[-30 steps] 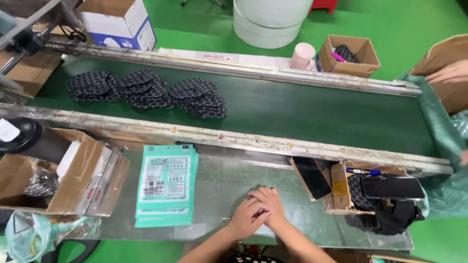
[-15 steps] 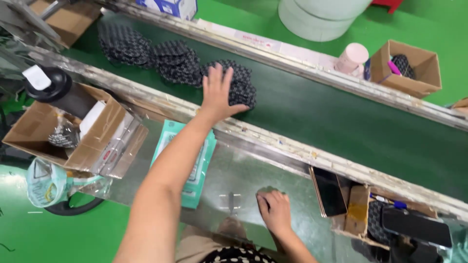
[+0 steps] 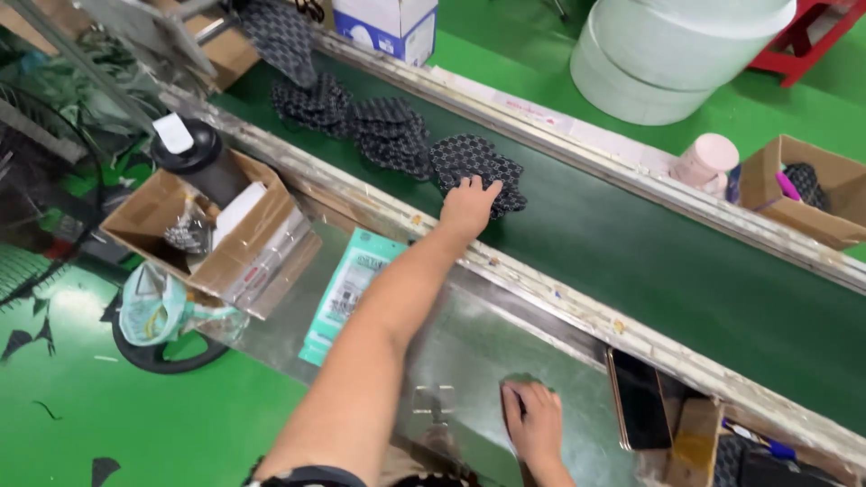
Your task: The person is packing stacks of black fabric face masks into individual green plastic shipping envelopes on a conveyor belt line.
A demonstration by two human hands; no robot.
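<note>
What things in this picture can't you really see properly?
All in the head view:
- Stack of patterned black pieces: the left hand covers its near edge, so the grip is unclear.
- Under the right hand: hidden by the palm pressed on the metal table.
- Cardboard box: cut off by the right edge.
- Teal packet: print too small, far end behind the forearm.
</note>
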